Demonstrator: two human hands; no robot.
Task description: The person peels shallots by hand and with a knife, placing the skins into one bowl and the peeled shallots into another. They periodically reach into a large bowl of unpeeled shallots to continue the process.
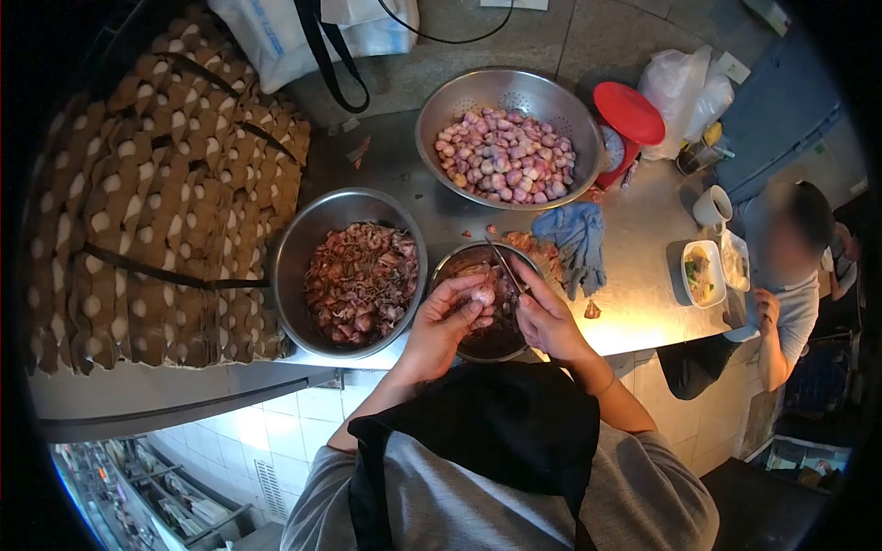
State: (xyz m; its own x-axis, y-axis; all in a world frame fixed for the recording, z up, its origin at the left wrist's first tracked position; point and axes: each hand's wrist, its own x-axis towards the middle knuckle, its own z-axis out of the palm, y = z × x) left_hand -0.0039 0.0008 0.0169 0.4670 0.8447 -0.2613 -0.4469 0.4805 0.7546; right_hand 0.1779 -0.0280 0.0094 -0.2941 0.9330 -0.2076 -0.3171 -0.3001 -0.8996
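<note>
My left hand [450, 317] holds a pale, peeled-looking shallot [482, 294] between thumb and fingers. In my right hand [548, 317] is a knife [503, 264], its blade pointing up and left beside the shallot. Both hands are above a small metal bowl [491, 349] with dark reddish skins inside. To the left, a metal bowl [415, 220] holds unpeeled shallots and loose skins [354, 275]. Behind, a large colander [430, 129] contains many pinkish peeled shallots [505, 156].
Stacked egg trays [156, 202] stand at the left. Blue gloves [574, 246], a red scale [629, 115], a white mug [712, 208] and a food container [703, 274] are on the metal table [634, 317]. Another person [790, 294] sits at the right.
</note>
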